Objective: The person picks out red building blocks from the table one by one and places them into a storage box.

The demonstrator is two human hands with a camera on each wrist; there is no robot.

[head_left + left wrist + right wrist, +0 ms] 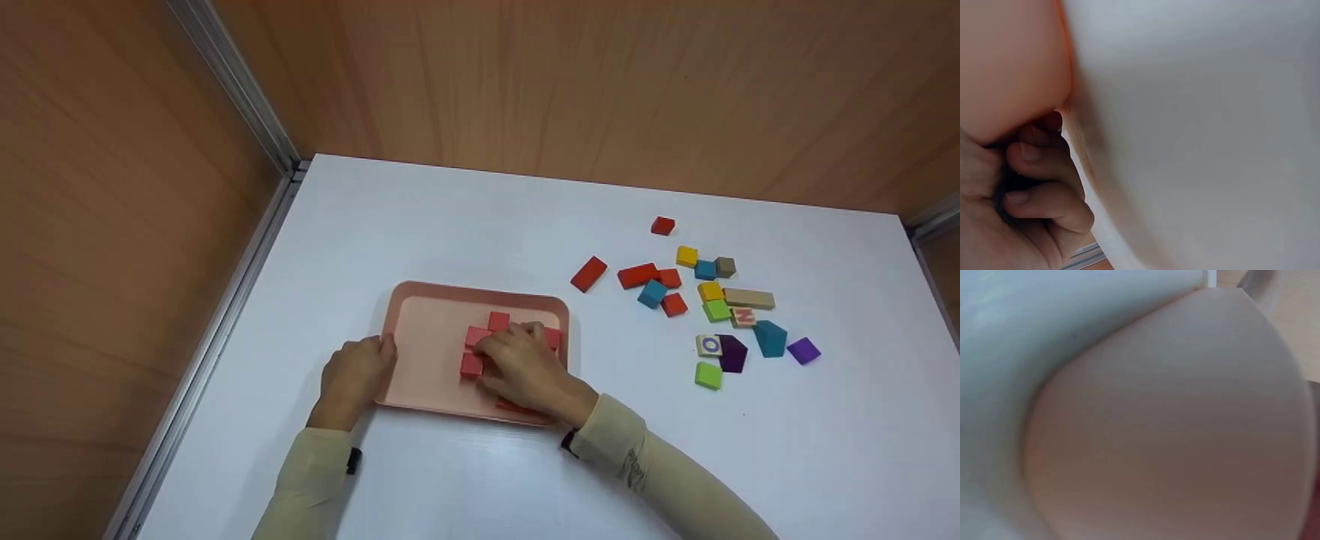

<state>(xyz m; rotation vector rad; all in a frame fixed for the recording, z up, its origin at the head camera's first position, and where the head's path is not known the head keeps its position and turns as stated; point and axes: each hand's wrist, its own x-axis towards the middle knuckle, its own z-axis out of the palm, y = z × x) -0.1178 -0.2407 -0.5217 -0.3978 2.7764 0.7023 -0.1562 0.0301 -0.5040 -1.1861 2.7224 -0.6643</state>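
Observation:
A pink tray (427,345) lies on the table, with several red blocks in its right half. My left hand (358,371) grips the tray's left rim; in the left wrist view its fingers (1044,166) curl against the tray wall (1016,67). Over the blocks, my right hand (525,367) reaches into the tray with thumb and fingertips at either side of a red cube (471,365), pinching it. Beside this hand are another red cube (499,321) and a red block (553,337). Its palm side is hidden. The right wrist view shows mainly the tray's outer wall (1168,422).
Loose blocks lie right of the tray, among them a red oblong block (589,274), a blue cube (652,293), a wooden bar (748,299), a dark purple pentagon (732,353) and a green block (708,375). Wooden panels (562,90) border the table's back and left.

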